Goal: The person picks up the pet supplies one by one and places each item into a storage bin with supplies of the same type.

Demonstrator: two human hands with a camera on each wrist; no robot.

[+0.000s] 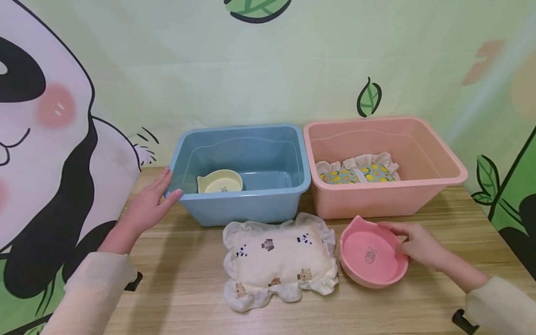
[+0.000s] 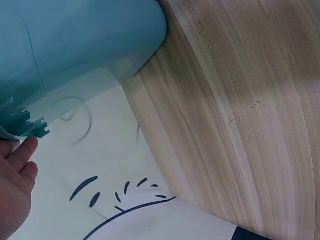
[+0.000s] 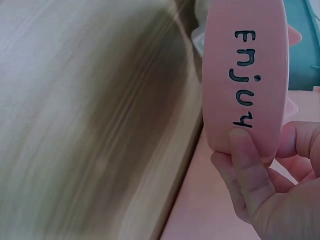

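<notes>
My right hand [image 1: 423, 246] pinches the right side of a pink bowl [image 1: 368, 260] with a pointed ear on its rim. In the right wrist view, fingertips press the outer wall of the bowl [image 3: 245, 65], which bears the word "Enjoy". At the left, my left hand [image 1: 146, 202] rests against the left rim of a blue bin [image 1: 243, 209], its fingers fairly straight. A cream bowl [image 1: 222, 181] sits inside that bin. Between the hands, a ruffled pillow [image 1: 280, 258] printed with small animal faces lies on the table, just left of the pink bowl.
A pink bin [image 1: 377, 200] stands close beside the blue one, holding a ruffled cloth item [image 1: 381, 172] with a fruit print. Both bins are on a wooden table [image 1: 180, 279], in front of a backdrop [image 1: 209, 70] with a panda and leaves.
</notes>
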